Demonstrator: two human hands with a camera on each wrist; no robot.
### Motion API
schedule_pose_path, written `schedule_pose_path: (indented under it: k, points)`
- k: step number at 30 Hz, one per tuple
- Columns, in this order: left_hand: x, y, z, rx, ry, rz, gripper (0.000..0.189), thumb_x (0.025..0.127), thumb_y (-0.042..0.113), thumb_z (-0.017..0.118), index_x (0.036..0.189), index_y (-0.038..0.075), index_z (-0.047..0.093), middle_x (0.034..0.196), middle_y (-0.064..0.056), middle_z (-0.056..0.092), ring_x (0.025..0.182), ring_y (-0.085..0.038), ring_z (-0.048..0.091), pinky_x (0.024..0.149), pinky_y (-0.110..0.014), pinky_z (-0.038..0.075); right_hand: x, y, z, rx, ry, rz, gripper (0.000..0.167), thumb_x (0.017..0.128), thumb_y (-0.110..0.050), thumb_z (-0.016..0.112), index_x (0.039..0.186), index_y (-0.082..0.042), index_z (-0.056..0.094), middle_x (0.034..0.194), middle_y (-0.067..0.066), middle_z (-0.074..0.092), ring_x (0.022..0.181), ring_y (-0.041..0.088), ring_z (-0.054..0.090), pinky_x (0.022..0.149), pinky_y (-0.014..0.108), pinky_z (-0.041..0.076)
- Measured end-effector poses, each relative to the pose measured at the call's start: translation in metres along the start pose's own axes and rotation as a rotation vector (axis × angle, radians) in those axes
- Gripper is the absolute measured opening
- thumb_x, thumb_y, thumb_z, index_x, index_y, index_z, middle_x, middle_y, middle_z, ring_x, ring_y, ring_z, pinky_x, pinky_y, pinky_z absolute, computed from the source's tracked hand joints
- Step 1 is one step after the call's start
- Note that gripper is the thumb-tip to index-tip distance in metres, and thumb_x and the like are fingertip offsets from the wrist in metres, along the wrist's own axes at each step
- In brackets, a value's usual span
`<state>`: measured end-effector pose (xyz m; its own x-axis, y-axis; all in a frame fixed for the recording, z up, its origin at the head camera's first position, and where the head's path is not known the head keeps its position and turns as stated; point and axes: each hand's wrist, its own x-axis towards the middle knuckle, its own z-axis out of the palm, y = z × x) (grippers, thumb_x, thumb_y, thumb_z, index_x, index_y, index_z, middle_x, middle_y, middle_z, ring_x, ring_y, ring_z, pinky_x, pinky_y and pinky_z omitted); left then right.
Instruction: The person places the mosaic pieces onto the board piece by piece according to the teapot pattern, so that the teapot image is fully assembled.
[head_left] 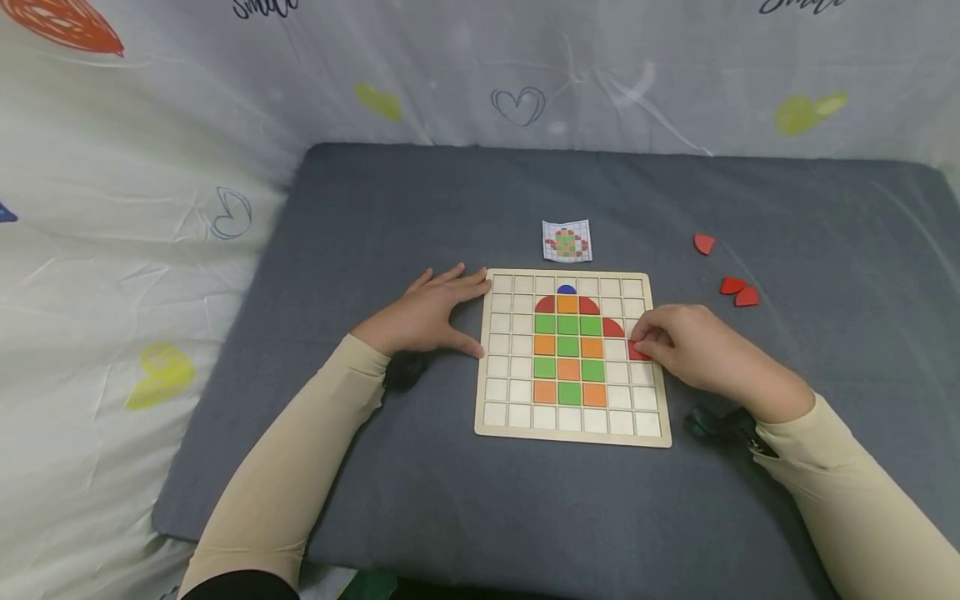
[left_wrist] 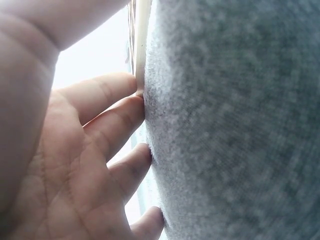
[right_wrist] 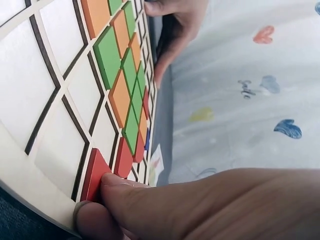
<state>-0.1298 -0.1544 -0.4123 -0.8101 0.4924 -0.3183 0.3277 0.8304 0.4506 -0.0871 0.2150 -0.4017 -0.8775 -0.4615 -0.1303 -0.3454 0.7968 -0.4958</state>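
Observation:
A wooden grid board point(head_left: 573, 438) lies on the grey table. Square tiles in green point(head_left: 567, 346) and orange point(head_left: 544, 392) fill a block of its middle cells. Above them sit red rounded pieces point(head_left: 545, 305) and a blue half-round piece point(head_left: 567, 290). With fingers spread, my left hand point(head_left: 427, 312) rests against the board's left edge; in the left wrist view its fingertips point(left_wrist: 131, 82) touch the rim. At the right-hand column my right hand point(head_left: 693, 346) pinches a red piece point(right_wrist: 93, 172) between thumb and finger, right at a cell, its far part hidden by the fingers.
A small printed pattern card point(head_left: 567, 242) lies beyond the board. Three loose red pieces lie to the right, one farther back point(head_left: 703, 243) and two together point(head_left: 732, 286). Patterned white cloth point(head_left: 450, 75) hangs behind and left of the table point(head_left: 420, 508).

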Motion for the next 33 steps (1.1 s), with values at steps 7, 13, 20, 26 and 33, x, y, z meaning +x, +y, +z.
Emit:
schedule_pose_path:
  k: [7,13,20,26,33]
  points:
    - [0.000,0.000,-0.001,0.000,0.001,0.001,0.112,0.077,0.051,0.092,0.167,0.024,0.032,0.175,0.005,0.019,0.164,-0.022,0.003,0.130,-0.054,-0.006,-0.001,0.000,-0.005,0.011,-0.021,0.015,0.006,0.093,-0.005,0.078,0.098,-0.008,0.079,0.084,-0.002,0.071,0.075,0.012,0.062,0.069,0.033,0.053]
    - [0.001,0.001,-0.004,-0.001,-0.002,0.003,0.112,0.077,0.052,0.091,0.167,0.024,0.031,0.175,0.005,0.017,0.164,-0.022,0.002,0.130,-0.055,-0.006,-0.005,0.007,-0.018,-0.011,-0.017,0.015,0.011,0.092,-0.005,0.079,0.103,-0.005,0.079,0.092,0.001,0.073,0.078,0.014,0.065,0.070,0.033,0.056]
    - [-0.001,-0.001,0.000,-0.012,-0.008,0.016,0.112,0.077,0.053,0.091,0.167,0.024,0.031,0.175,0.004,0.018,0.164,-0.023,0.002,0.130,-0.055,-0.006,-0.020,0.030,-0.027,-0.059,0.012,0.018,0.017,0.092,-0.003,0.078,0.109,-0.002,0.078,0.101,0.006,0.075,0.087,0.020,0.070,0.078,0.044,0.058]
    - [-0.001,-0.001,0.001,-0.026,-0.012,0.025,0.111,0.078,0.051,0.091,0.167,0.023,0.031,0.175,0.004,0.018,0.164,-0.024,0.003,0.130,-0.055,-0.007,-0.037,0.053,-0.035,-0.099,0.035,0.081,0.020,0.091,-0.005,0.079,0.111,-0.004,0.077,0.100,0.007,0.074,0.085,0.022,0.069,0.069,0.038,0.053]
    - [-0.001,-0.003,0.001,-0.021,-0.006,0.034,0.112,0.078,0.051,0.091,0.168,0.024,0.030,0.175,0.005,0.017,0.164,-0.022,0.002,0.130,-0.055,-0.007,-0.049,0.065,-0.034,-0.119,0.051,0.108,0.025,0.088,-0.013,0.086,0.109,-0.003,0.076,0.099,0.008,0.069,0.072,0.013,0.058,0.060,0.030,0.047]
